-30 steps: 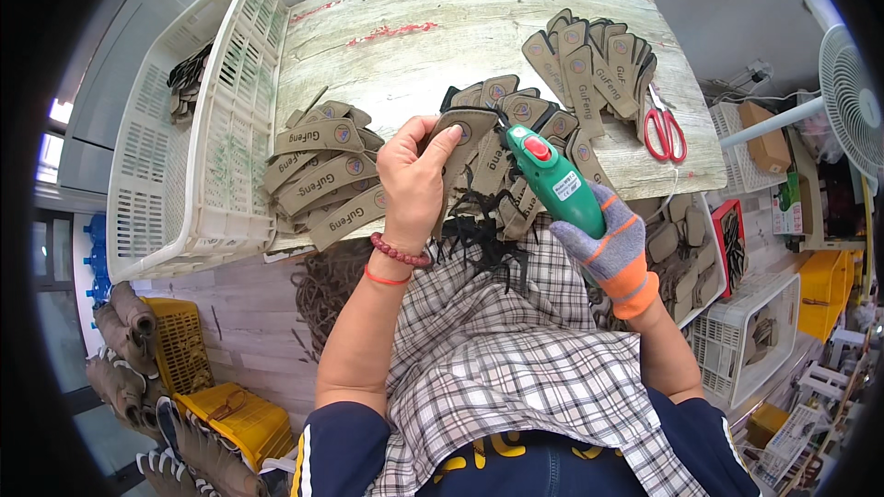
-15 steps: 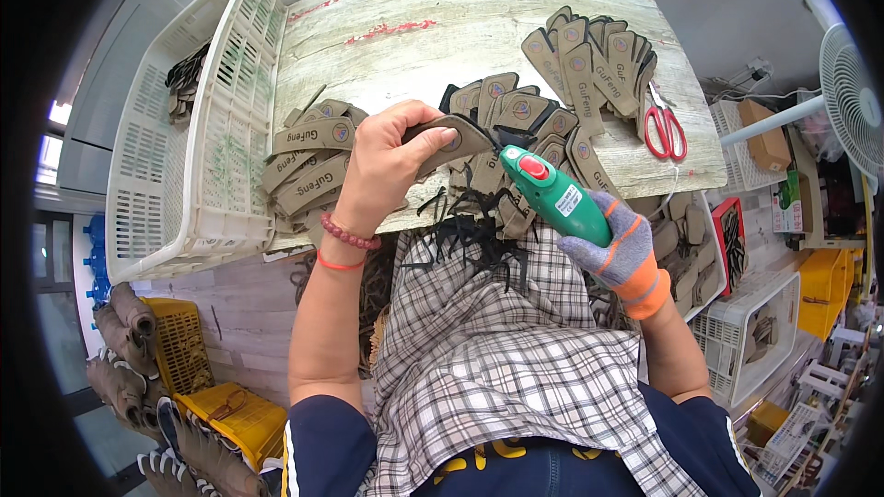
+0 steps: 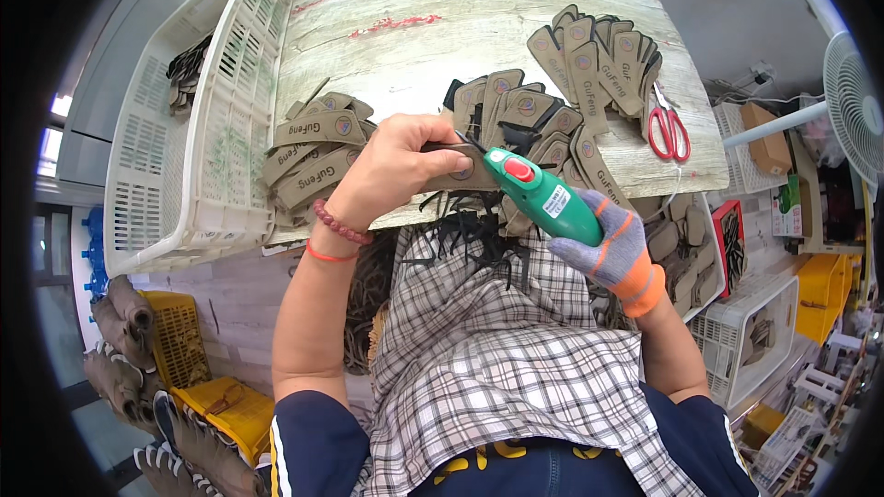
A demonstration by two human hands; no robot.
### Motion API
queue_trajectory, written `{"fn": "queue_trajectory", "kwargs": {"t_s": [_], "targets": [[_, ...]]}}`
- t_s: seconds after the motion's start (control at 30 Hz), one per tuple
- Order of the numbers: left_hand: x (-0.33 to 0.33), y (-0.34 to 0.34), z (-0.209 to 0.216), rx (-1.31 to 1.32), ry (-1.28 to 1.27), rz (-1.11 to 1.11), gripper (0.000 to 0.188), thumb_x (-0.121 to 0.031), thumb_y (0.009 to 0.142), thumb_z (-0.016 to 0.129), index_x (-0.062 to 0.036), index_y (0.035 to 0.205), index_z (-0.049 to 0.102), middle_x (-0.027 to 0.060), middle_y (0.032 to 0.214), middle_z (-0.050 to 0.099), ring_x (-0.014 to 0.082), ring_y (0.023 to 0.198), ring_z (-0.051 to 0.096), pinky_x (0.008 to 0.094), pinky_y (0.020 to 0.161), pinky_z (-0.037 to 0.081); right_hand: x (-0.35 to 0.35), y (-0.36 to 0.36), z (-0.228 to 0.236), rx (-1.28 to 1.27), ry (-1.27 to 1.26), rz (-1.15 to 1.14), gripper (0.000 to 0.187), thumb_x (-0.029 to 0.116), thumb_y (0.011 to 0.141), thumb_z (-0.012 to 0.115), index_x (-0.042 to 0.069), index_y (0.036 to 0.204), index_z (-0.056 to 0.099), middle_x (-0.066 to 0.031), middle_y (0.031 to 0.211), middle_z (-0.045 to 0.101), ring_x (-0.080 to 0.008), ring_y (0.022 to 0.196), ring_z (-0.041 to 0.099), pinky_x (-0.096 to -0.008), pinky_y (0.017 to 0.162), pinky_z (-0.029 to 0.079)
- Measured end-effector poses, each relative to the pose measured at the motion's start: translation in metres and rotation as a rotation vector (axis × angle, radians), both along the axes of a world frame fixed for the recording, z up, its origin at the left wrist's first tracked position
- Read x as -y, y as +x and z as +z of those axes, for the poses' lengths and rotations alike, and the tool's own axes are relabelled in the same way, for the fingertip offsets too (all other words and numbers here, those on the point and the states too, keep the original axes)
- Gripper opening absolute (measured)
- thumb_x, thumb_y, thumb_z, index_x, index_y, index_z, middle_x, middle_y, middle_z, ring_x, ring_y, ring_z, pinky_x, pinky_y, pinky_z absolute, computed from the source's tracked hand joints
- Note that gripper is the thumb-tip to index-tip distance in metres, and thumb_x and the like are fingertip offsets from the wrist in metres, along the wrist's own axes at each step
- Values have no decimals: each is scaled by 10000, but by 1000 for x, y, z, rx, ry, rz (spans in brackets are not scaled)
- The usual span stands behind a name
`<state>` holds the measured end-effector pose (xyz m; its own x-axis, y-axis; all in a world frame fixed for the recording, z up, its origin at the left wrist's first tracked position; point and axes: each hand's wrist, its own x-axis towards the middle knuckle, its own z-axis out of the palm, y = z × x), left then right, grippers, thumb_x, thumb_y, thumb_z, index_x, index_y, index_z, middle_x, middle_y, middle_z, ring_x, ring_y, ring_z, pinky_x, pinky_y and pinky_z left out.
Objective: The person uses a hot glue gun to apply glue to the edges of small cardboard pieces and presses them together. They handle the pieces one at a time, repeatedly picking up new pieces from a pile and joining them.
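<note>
Bare, with a red beaded bracelet and a red cord at its wrist, my left hand pinches a khaki fabric piece with a dark edge. My right hand, in a grey and orange glove, is wrapped round a green handheld electric cutter with a red button. The cutter's head meets the piece's upper edge near my left fingertips; its blade is mostly hidden. Black trimmed strips lie on the checked apron below. Similar khaki pieces are heaped left of my hand, with more pieces just beyond the cutter.
Fanned khaki pieces and red-handled scissors lie on the far right of the table. A white plastic crate stands at the left. Yellow baskets are lower left, and a white fan is at the right edge.
The cutter has moved slightly left along the piece's edge, closer to my left fingertips. My left hand has turned and lowered a little, and the piece now lies more level.
</note>
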<state>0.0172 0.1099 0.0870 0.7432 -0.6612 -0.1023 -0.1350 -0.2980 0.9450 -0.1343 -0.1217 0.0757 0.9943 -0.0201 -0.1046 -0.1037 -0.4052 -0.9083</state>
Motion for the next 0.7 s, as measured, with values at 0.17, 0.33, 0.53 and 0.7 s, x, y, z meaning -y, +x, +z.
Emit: {"fn": "queue_trajectory", "kwargs": {"t_s": [0.17,0.33,0.53,0.7], "targets": [[-29,7,8,-52,102,84,69,-50,784,653,13,792,628,-33,700,579,29,652,492,191,588,409,0,0,-8,36,-30,-46,590,301,697,791,-7,1141,556,-93,886,669,-121,772,632,-260,706,506],[-43,9,11,-8,135,109,83,-62,787,662,14,796,629,-26,705,585,30,654,504,194,596,424,-5,-1,-9,-33,19,-9,568,306,704,786,1,1129,566,-87,855,669,-116,745,630,-263,682,506],[-25,3,8,-37,76,42,122,-80,739,687,24,786,641,-21,619,550,39,575,469,219,513,392,-8,-4,-12,37,-36,64,566,300,693,796,15,1129,574,-95,856,663,-136,749,628,-276,689,506],[-17,5,16,-67,225,-77,109,-70,740,710,10,751,637,-39,663,573,17,610,478,184,540,384,-7,-4,-8,23,6,81,565,287,700,790,15,1143,570,-108,900,658,-134,783,626,-274,714,503]]}}
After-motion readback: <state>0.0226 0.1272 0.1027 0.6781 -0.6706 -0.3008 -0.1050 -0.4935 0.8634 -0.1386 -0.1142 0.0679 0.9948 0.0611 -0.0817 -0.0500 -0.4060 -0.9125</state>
